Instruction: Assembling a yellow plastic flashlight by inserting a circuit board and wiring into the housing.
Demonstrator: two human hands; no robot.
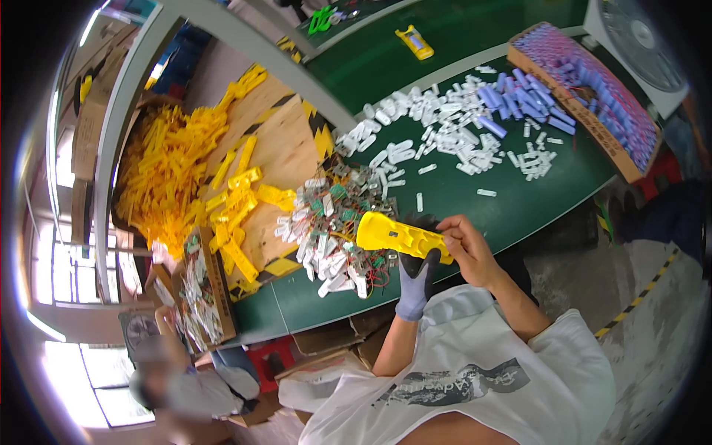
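Note:
A yellow flashlight casing (393,233) is held above the near edge of the green table, its wide round head toward the left. My left hand (417,280), in a grey glove with dark fingers, is closed around it from below. At the casing's narrow right end, the bent fingers of my bare right hand (472,254) close on it; whether they pinch a small part is hidden. Just left of the casing lies a heap of small circuit boards with wires (343,202) and white plastic pieces (334,252).
Yellow casings (239,204) lie on a wooden board beside a big yellow pile (167,174). White parts (460,137) and purple cylindrical cells (519,96) spread across the table (512,208). A carton of cells (593,104) and a fan (638,44) stand far right. Another person (200,386) is lower left.

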